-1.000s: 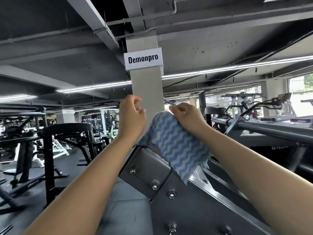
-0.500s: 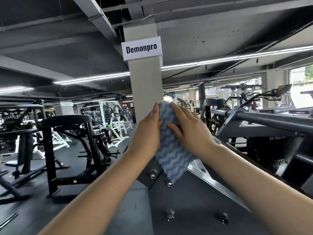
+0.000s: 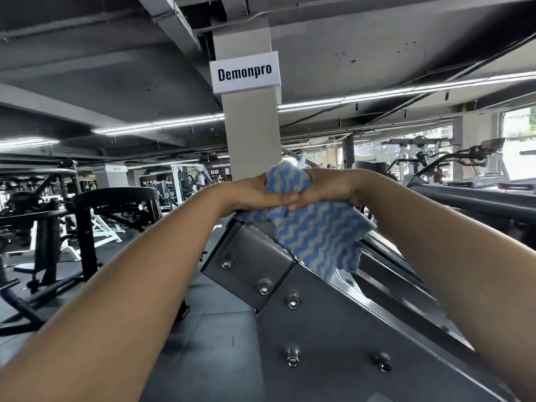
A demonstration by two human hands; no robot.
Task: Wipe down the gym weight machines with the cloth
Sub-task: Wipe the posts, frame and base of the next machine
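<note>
A blue and white wavy-striped cloth (image 3: pixel 316 236) is bunched between both my hands at the top end of a sloping grey steel machine frame (image 3: pixel 324 343) with bolts. My left hand (image 3: pixel 255 194) grips the cloth's upper left part, thumb side toward me. My right hand (image 3: pixel 327 187) grips its upper right part, and the fingers of the two hands meet in the middle. The rest of the cloth hangs down over the frame's upper plate (image 3: pixel 246 256).
A concrete pillar (image 3: pixel 252 134) with a "Demonpro" sign stands straight ahead. Black racks and benches (image 3: pixel 87 216) fill the floor at left. A thick grey bar (image 3: pixel 475 201) and more machines lie at right, near bright windows. Dark rubber floor lies below.
My hands dropped lower and closed together round the cloth, bunching it at the frame's top end; a second ago they held it spread apart, higher up.
</note>
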